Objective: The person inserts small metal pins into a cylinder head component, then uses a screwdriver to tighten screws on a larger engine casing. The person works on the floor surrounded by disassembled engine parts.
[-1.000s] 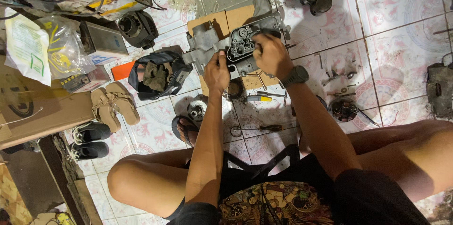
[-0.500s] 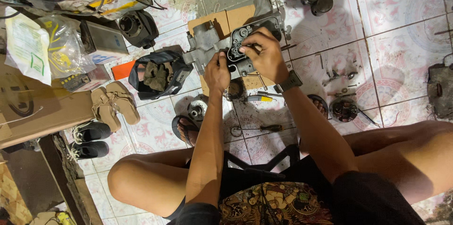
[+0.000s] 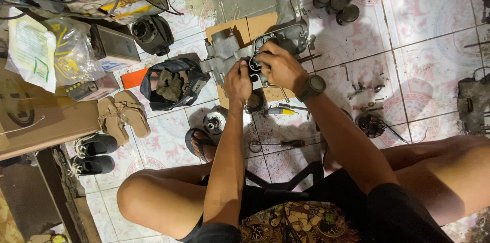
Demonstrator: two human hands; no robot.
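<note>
Gripping metal engine casing (image 3: 224, 52) w/ left hand (image 3: 238, 81), right hand (image 3: 278, 65) atop.

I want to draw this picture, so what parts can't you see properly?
All from the head view:
- The middle of the grey metal engine part: covered by the left hand and right hand.
- What the fingertips pinch: too small, hidden by the hands themselves.
- The dark metal piece at the right: cut off by the picture's edge.
- The small screws on the tiles: too tiny to tell apart.
- Inside the black bag: only crumpled cloth shows.
</note>
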